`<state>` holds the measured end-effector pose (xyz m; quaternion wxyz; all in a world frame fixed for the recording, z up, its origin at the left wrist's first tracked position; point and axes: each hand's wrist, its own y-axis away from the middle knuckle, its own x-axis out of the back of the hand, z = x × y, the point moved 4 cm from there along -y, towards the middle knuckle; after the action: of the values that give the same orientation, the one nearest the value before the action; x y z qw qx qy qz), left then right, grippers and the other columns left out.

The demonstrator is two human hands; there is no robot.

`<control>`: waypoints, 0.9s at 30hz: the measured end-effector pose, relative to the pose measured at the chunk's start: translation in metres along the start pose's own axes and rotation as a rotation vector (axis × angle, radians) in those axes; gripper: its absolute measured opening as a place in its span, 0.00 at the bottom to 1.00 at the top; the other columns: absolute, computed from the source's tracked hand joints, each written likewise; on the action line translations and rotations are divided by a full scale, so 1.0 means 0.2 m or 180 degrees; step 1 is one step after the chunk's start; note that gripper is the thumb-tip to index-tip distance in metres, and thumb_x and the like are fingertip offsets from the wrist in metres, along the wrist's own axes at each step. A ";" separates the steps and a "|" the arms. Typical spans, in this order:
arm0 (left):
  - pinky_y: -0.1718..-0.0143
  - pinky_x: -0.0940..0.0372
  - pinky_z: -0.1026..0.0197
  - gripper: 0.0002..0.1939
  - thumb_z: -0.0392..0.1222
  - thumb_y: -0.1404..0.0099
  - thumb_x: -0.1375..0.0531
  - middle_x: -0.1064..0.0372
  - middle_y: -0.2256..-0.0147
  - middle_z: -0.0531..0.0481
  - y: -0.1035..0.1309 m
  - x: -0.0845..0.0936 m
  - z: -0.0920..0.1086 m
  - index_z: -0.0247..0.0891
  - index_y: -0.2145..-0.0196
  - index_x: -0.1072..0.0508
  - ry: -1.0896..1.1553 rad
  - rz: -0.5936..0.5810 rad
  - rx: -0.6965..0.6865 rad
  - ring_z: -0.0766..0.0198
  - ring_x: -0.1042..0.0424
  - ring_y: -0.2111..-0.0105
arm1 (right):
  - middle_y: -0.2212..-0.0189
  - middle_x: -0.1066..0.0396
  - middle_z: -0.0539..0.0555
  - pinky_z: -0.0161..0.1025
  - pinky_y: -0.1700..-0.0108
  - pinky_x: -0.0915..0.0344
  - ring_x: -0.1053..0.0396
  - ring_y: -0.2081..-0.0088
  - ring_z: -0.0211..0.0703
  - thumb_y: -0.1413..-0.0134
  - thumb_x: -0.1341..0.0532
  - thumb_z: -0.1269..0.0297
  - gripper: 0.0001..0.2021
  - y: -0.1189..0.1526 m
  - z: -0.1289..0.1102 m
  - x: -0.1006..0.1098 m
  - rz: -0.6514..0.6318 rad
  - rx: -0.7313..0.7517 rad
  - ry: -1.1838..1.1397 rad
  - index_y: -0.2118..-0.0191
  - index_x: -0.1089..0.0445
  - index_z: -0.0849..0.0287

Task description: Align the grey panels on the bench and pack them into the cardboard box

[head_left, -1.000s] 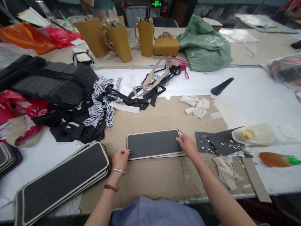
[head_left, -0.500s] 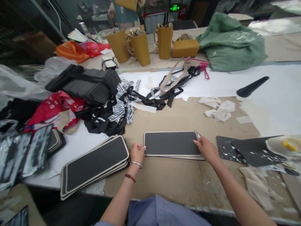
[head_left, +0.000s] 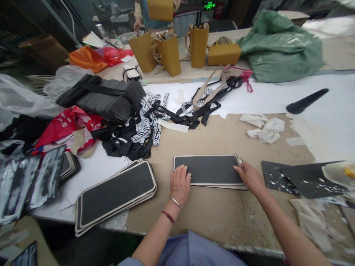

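A dark grey rounded rectangular panel with a pale border (head_left: 210,170) lies on brown paper in front of me, another edge showing beneath it. My left hand (head_left: 180,183) rests on its lower left corner, fingers stretched out flat on the surface. At the opposite end, my right hand (head_left: 248,176) pinches the right edge between thumb and fingers. Left of my left hand, a stack of similar panels (head_left: 116,194) lies at a slant near the table's front edge.
Black and patterned straps (head_left: 138,136) lie in a heap beyond the stack, beside a bundle of dark pieces (head_left: 108,98). Glue-spotted dark sheets (head_left: 280,177) lie at right. Mustard bags (head_left: 169,55) and a green sack (head_left: 280,48) stand at the back, where another person (head_left: 155,18) is partly visible.
My left hand has moved from pinching the panel's left edge to lying over its lower left corner, fingers extended. My right hand keeps its pinch. The whole view has shifted slightly.
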<state>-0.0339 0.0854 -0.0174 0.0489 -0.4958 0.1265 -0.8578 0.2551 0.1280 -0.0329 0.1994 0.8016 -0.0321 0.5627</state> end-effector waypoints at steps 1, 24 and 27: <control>0.47 0.45 0.48 0.18 0.41 0.36 0.52 0.38 0.49 0.38 -0.04 -0.03 0.04 0.34 0.50 0.37 -0.0132 -0.0129 -0.0240 0.54 0.42 0.46 | 0.80 0.39 0.48 0.34 0.73 0.49 0.39 0.75 0.41 0.47 0.46 0.57 0.10 0.00 -0.01 0.00 0.0022 0.0013 -0.0020 0.73 0.41 0.56; 0.42 0.60 0.42 0.32 0.51 0.39 0.50 0.52 0.40 0.37 -0.21 -0.24 0.02 0.31 0.42 0.47 -0.0992 -0.0880 -0.0615 0.49 0.56 0.40 | 0.39 0.56 0.64 0.52 0.40 0.56 0.66 0.38 0.50 0.44 0.48 0.56 0.35 0.07 -0.46 -0.19 0.0714 0.2245 0.0159 0.38 0.63 0.68; 0.41 0.60 0.42 0.32 0.51 0.39 0.50 0.52 0.41 0.37 -0.21 -0.24 0.02 0.32 0.42 0.47 -0.0988 -0.0921 -0.0583 0.49 0.57 0.39 | 0.39 0.57 0.64 0.53 0.40 0.56 0.65 0.38 0.50 0.43 0.50 0.57 0.35 -0.01 -0.26 -0.11 0.0775 0.2044 0.0327 0.37 0.69 0.66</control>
<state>-0.0052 0.1358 -0.0445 -0.1009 -0.6372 0.1224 -0.7542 0.2006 0.1450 -0.0390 -0.1303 0.7844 0.0612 0.6033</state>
